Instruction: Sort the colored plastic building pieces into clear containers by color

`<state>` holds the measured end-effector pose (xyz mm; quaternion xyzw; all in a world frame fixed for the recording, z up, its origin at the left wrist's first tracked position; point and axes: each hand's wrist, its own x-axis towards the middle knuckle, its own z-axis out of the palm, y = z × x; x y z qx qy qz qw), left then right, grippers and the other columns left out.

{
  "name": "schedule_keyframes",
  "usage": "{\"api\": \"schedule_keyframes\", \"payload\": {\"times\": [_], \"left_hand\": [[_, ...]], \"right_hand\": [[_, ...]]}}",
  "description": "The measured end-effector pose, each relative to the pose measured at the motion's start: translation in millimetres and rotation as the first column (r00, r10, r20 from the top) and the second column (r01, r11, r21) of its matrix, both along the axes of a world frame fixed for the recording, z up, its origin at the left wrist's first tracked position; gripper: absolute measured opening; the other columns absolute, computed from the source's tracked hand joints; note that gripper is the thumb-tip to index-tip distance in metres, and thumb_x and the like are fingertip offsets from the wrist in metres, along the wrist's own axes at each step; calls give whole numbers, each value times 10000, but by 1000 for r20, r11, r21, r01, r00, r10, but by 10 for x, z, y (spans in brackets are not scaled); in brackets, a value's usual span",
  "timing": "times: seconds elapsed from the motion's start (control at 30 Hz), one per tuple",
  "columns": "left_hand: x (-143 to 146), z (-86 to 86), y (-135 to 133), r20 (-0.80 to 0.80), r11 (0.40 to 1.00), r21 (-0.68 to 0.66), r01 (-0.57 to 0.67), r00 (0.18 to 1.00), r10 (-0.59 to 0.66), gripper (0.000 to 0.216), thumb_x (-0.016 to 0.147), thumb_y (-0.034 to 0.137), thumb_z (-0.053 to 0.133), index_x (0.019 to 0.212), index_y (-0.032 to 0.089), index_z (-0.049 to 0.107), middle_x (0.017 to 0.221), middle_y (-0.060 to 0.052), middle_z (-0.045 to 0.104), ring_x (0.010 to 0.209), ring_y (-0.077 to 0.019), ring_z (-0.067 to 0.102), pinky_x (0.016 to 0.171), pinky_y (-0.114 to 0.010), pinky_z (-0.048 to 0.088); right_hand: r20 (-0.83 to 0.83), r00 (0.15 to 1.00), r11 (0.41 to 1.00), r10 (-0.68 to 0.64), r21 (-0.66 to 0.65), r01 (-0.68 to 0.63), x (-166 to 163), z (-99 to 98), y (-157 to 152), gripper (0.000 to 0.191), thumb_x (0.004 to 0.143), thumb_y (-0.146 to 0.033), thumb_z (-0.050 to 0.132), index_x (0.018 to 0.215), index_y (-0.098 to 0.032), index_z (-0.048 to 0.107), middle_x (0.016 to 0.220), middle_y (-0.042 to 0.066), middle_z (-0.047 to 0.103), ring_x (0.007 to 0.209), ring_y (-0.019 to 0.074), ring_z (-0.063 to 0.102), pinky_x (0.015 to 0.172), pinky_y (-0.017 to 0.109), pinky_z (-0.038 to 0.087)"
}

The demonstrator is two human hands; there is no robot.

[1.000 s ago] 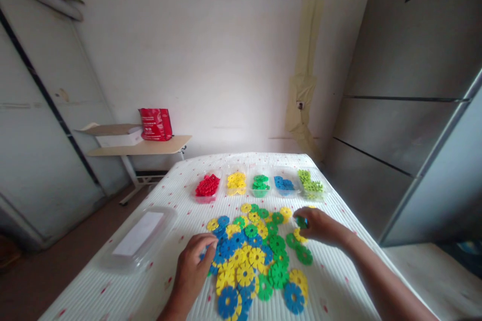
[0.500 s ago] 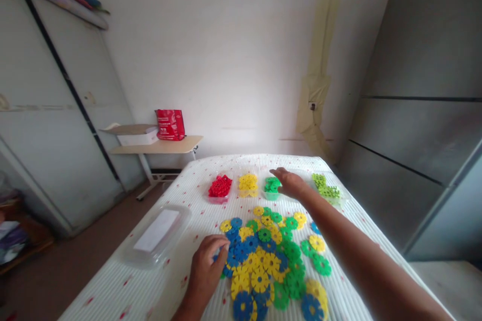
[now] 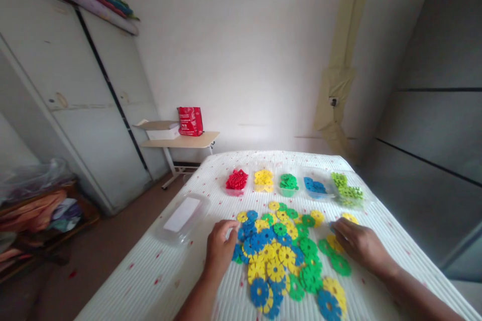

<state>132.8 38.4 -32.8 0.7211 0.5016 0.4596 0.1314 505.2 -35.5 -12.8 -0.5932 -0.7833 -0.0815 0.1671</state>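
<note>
Loose plastic snowflake discs in blue, yellow and green (image 3: 276,270) lie heaped on the table. My left hand (image 3: 220,248) rests at the heap's left edge, its thumb and forefinger curled together; whether anything is between them I cannot make out. On the right side, my right hand (image 3: 359,243) has its fingers closed at a blue snowflake disc (image 3: 332,226), mostly covered by the fingertips. Close under that hand are yellow discs and a green disc (image 3: 341,264). Behind the heap stand clear boxes holding red pieces (image 3: 237,179), yellow (image 3: 263,180), green (image 3: 288,181), blue (image 3: 315,185) and lime-green pieces (image 3: 346,188).
A clear plastic lid (image 3: 183,218) with a white label lies on the left of the table, which has a ribbed white cover (image 3: 150,281). Beyond it, a small side table (image 3: 181,141) carries a red bag (image 3: 190,121) and a white box (image 3: 163,133). Cabinets flank both sides.
My right hand has come back from above the boxes down to the discs at the heap's right. The box of blue pieces is now uncovered. The view has turned left; my left hand stays beside the heap.
</note>
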Motion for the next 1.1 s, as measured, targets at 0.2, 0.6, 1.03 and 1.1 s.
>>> {"api": "schedule_keyframes", "payload": {"times": [0.2, 0.6, 1.03, 1.1], "left_hand": [[90, 154, 181, -147, 992, -71, 100, 983, -109, 343, 674, 61, 483, 910, 192, 694, 948, -54, 699, 930, -193, 620, 867, -358, 488], [267, 179, 672, -455, 899, -266, 347, 778, -434, 561, 602, -28, 427, 971, 293, 702, 1149, -24, 641, 1063, -218, 570, 932, -363, 434], [-118, 166, 727, -477, 885, -370, 284, 759, -443, 420, 574, 94, 563, 964, 191, 685, 907, -23, 656, 844, -168, 597, 754, -232, 464], [-145, 185, 702, -477, 881, -382, 279, 757, -447, 456, 564, 115, 594, 1006, 199, 672, 932, -17, 652, 863, -171, 591, 765, -226, 457]], "right_hand": [[37, 999, 998, -32, 49, 30, 2, -113, 17, 345, 904, -251, 283, 880, -182, 620, 840, 115, 640, 695, 195, 625, 608, 290, 479], [55, 998, 997, 24, 75, -28, -88, -134, 9, 321, 908, -226, 302, 890, -170, 617, 799, 108, 638, 670, 181, 617, 587, 264, 457], [144, 986, 966, 81, 232, -114, -90, -162, 44, 320, 917, -201, 299, 796, -155, 591, 690, 58, 595, 584, 144, 590, 533, 231, 421], [152, 985, 966, 81, 232, -115, -89, -165, 45, 318, 917, -201, 298, 803, -154, 592, 699, 61, 598, 589, 145, 592, 536, 232, 422]]}}
